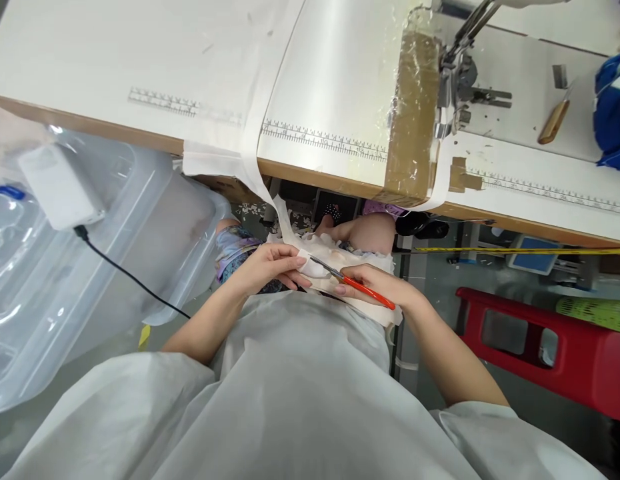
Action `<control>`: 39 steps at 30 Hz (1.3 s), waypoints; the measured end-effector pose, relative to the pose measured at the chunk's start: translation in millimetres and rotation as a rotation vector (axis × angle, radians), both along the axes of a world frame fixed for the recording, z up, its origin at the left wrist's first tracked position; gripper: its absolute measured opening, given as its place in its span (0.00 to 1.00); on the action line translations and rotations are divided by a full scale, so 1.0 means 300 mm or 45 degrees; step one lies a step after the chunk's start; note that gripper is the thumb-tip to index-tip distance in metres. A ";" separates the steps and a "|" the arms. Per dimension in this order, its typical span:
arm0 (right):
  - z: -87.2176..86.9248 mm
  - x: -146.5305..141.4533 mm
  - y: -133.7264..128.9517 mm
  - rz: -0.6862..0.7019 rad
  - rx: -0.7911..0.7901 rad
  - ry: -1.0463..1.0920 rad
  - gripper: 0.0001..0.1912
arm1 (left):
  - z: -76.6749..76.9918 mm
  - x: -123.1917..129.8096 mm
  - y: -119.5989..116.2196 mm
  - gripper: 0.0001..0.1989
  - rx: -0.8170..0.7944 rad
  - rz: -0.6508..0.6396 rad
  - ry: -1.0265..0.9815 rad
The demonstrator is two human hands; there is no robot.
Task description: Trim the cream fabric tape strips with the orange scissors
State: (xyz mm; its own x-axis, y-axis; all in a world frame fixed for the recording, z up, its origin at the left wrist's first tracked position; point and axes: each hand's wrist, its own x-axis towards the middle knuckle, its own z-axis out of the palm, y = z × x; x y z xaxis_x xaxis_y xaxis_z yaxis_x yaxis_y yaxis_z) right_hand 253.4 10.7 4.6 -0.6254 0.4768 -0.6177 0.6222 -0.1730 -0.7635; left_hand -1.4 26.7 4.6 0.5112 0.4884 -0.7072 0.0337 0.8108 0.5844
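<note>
Above my lap, my left hand [275, 265] pinches a small white piece of cloth [315, 268] between thumb and fingers. My right hand [373, 284] is closed around a pair of red-handled scissors [370, 292], whose dark metal blades point left and reach the edge of that piece. Whether the blades are parted is too small to tell. Beneath both hands, pale cloth [340, 257] with ragged edges covers my lap. A long white strip [255, 167] hangs from the table edge down toward my left hand.
Ahead is a white table [330, 80] with printed ruler marks and a sewing machine [465, 80] at right. A wooden-handled tool [555, 121] and blue cloth [613, 110] lie beyond. Left stands a clear plastic bin [155, 220] with a white power bank [63, 187]; right, a red stool [585, 360].
</note>
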 end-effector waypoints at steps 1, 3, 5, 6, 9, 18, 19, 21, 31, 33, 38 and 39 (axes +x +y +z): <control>-0.003 -0.002 0.004 0.003 0.004 -0.011 0.27 | -0.004 -0.003 -0.001 0.22 -0.010 0.009 -0.001; -0.007 -0.008 0.009 0.012 0.017 -0.027 0.28 | -0.007 -0.008 -0.003 0.23 -0.007 0.028 -0.005; -0.007 -0.014 0.013 0.029 0.043 -0.044 0.29 | -0.006 -0.011 -0.005 0.23 0.006 0.036 0.002; -0.006 -0.017 0.014 0.044 0.068 -0.057 0.29 | -0.004 -0.011 -0.005 0.23 0.011 0.037 0.013; 0.001 -0.025 0.016 0.088 0.197 -0.118 0.29 | 0.005 -0.011 -0.004 0.24 0.027 0.035 0.044; 0.025 -0.033 -0.001 0.121 0.418 -0.322 0.29 | 0.007 -0.008 0.011 0.25 0.082 0.005 0.075; 0.025 -0.034 -0.003 0.112 0.427 -0.334 0.29 | 0.008 -0.007 0.013 0.25 0.084 0.009 0.074; 0.023 -0.035 -0.007 0.078 0.435 -0.329 0.30 | 0.012 -0.004 0.018 0.24 0.081 0.015 0.075; 0.014 -0.036 -0.012 0.028 0.517 -0.331 0.31 | 0.012 -0.013 0.018 0.23 0.077 0.000 0.066; 0.020 -0.044 -0.009 0.082 0.551 -0.371 0.30 | 0.010 -0.014 0.015 0.24 0.079 -0.008 0.071; 0.030 -0.073 0.004 0.177 0.635 -0.449 0.28 | 0.006 -0.015 0.010 0.22 0.073 -0.035 0.064; 0.029 -0.079 0.005 0.179 0.645 -0.450 0.27 | 0.006 -0.015 0.010 0.22 0.073 -0.043 0.068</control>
